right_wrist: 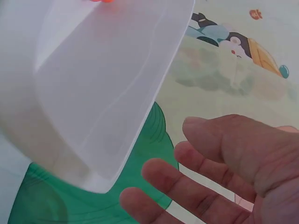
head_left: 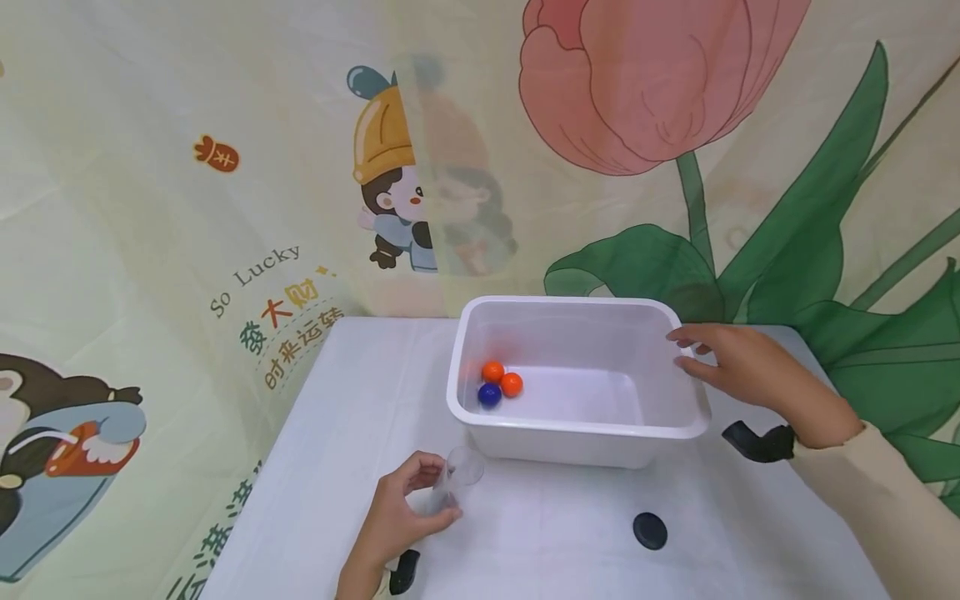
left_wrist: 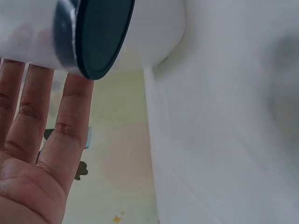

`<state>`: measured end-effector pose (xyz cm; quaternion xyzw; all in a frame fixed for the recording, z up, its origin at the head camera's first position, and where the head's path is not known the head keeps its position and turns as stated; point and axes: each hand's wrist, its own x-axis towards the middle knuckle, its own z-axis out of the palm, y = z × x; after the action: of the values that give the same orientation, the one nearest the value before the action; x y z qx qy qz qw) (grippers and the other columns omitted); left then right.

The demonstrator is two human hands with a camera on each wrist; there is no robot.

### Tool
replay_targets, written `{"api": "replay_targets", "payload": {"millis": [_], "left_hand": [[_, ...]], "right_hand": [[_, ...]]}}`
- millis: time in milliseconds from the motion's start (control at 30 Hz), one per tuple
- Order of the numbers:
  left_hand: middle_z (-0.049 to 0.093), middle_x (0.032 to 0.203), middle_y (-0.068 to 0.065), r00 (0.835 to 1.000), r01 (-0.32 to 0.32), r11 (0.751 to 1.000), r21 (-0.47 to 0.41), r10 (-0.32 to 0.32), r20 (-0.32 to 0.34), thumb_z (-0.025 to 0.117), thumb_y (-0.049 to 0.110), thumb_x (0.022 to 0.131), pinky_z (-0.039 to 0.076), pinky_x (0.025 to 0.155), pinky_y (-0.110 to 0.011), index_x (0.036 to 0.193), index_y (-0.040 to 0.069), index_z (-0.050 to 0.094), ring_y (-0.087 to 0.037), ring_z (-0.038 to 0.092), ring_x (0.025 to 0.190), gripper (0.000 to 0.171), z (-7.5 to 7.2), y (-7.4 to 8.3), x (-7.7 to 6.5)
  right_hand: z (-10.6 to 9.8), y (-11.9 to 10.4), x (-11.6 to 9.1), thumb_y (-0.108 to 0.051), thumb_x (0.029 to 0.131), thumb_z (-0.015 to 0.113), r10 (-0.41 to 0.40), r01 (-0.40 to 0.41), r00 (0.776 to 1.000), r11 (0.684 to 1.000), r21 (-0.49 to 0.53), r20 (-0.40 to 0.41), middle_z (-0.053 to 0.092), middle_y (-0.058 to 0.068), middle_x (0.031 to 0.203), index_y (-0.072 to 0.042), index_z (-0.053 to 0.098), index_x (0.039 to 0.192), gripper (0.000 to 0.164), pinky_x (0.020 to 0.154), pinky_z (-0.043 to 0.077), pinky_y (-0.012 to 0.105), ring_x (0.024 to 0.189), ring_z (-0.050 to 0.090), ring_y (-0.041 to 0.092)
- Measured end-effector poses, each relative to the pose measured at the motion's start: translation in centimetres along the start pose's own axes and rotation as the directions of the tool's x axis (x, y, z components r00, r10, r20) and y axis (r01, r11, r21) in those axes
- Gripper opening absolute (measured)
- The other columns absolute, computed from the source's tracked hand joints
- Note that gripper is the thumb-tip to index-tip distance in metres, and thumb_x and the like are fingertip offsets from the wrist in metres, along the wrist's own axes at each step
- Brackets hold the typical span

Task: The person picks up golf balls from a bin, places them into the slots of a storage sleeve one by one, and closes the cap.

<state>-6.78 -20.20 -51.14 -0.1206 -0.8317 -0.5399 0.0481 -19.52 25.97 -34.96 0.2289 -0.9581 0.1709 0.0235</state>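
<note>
In the head view my left hand (head_left: 397,508) holds a clear jar (head_left: 465,465) between thumb and fingers, tilted just in front of the white bin. The left wrist view shows the jar's dark round end (left_wrist: 106,37) above the fingers. My right hand (head_left: 738,362) hovers at the right rim of the white bin (head_left: 585,431), fingers loosely spread. Seen from the right wrist, its fingertips (right_wrist: 156,170) stand apart from the bin wall. Two orange balls (head_left: 492,372) and a dark blue ball (head_left: 490,394) lie together at the bin's left end.
A black disc (head_left: 650,531) lies flat on the white-covered table (head_left: 555,542), in front of the bin's right half. Behind and to the left hangs a printed curtain (head_left: 300,167) with a tulip and cartoon figures. The bin stands near the table's back edge.
</note>
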Motion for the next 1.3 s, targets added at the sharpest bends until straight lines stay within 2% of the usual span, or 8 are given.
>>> {"api": "replay_targets", "payload": {"millis": [167,433,733,867,1100,1300], "left_hand": [[0.076,0.114,0.002,0.999,-0.035,0.999,0.018,0.036,-0.028,0.098,0.008,0.075,0.064,0.090,-0.034,0.120,0.013,0.070,-0.016,0.075,0.102,0.053,-0.9,0.4,0.2],[0.077,0.115,-0.005,0.986,-0.151,0.987,0.064,0.154,-0.061,0.097,0.008,0.078,0.065,0.085,-0.034,0.120,0.008,0.072,-0.011,0.074,0.101,0.049,-2.0,0.8,0.8],[0.079,0.117,-0.004,0.986,-0.125,0.985,0.122,0.137,-0.093,0.096,0.009,0.079,0.065,0.087,-0.036,0.122,0.007,0.074,-0.013,0.074,0.102,0.047,-2.7,1.5,1.2],[0.079,0.118,-0.006,0.983,-0.139,0.977,0.161,0.157,-0.100,0.095,0.008,0.079,0.065,0.086,-0.037,0.122,0.006,0.074,-0.013,0.075,0.102,0.048,-3.0,1.7,1.4],[0.080,0.118,-0.007,0.974,-0.162,0.964,0.212,0.190,-0.119,0.094,0.005,0.078,0.065,0.086,-0.037,0.122,0.004,0.074,-0.016,0.076,0.103,0.048,-3.6,2.0,2.0],[0.079,0.120,-0.009,0.968,-0.189,0.958,0.214,0.219,-0.126,0.093,0.003,0.078,0.066,0.087,-0.038,0.124,0.002,0.074,-0.019,0.076,0.103,0.050,-3.9,1.9,2.6]], "right_hand": [[0.1,-0.5,1.9,-0.008,0.095,0.081,-0.023,0.021,0.998,0.999,0.027,0.050,0.074,0.030,0.121,0.009,0.070,0.128,0.039,0.079,0.066,0.058,0.106,0.073,0.049],[0.9,-0.7,4.0,-0.008,0.095,0.082,-0.074,0.069,0.992,0.996,0.057,0.098,0.075,0.025,0.120,0.008,0.071,0.127,0.038,0.084,0.065,0.055,0.106,0.073,0.044],[2.2,-0.3,6.3,-0.006,0.092,0.085,-0.172,0.151,0.974,0.978,0.145,0.149,0.077,0.017,0.113,0.008,0.072,0.124,0.037,0.087,0.065,0.054,0.103,0.075,0.040],[2.9,-0.1,7.1,-0.004,0.090,0.086,-0.212,0.175,0.961,0.964,0.201,0.180,0.077,0.016,0.111,0.007,0.073,0.123,0.037,0.089,0.064,0.055,0.101,0.076,0.040],[4.2,-0.4,8.8,-0.006,0.090,0.087,-0.245,0.173,0.940,0.942,0.288,0.237,0.077,0.020,0.116,0.007,0.073,0.124,0.039,0.092,0.063,0.056,0.103,0.075,0.040],[5.3,-1.3,10.2,-0.010,0.091,0.087,-0.256,0.154,0.922,0.930,0.332,0.289,0.076,0.020,0.120,0.006,0.073,0.126,0.041,0.094,0.063,0.053,0.106,0.075,0.040]]}}
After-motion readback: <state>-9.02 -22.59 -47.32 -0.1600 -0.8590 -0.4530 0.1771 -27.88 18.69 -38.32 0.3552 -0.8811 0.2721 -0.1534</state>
